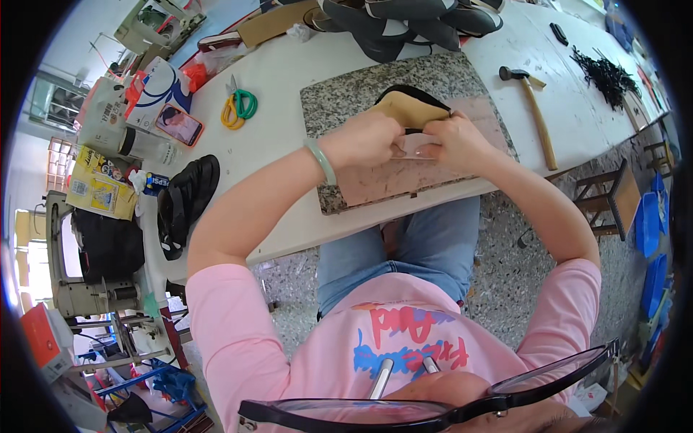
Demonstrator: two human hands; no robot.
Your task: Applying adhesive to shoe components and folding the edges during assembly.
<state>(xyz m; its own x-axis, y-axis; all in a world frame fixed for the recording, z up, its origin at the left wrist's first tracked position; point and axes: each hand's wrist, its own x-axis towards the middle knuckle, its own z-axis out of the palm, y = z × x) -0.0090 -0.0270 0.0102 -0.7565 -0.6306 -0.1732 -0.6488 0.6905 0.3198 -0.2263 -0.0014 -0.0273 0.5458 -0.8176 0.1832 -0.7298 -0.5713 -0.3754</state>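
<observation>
A curved shoe upper (410, 108), tan on the inside with a black edge, is held up over the work slab. My left hand (367, 138) pinches its near edge from the left, fingers curled. Opposite it, my right hand (456, 141) grips the same edge, its thumb and fingers pressed together. The two hands are close together, and part of the near edge is hidden behind the fingers. Beneath them lies a pinkish flat sheet (364, 186) on a speckled granite slab (330, 105).
Right of the slab lie a hammer (538, 123) and a heap of black strips (608, 79). Scissors (239, 110), a phone (180, 125) and black shoe uppers (189, 206) are on the left. More dark shoe pieces (408, 27) are piled at the far edge. A stool (612, 198) stands at right.
</observation>
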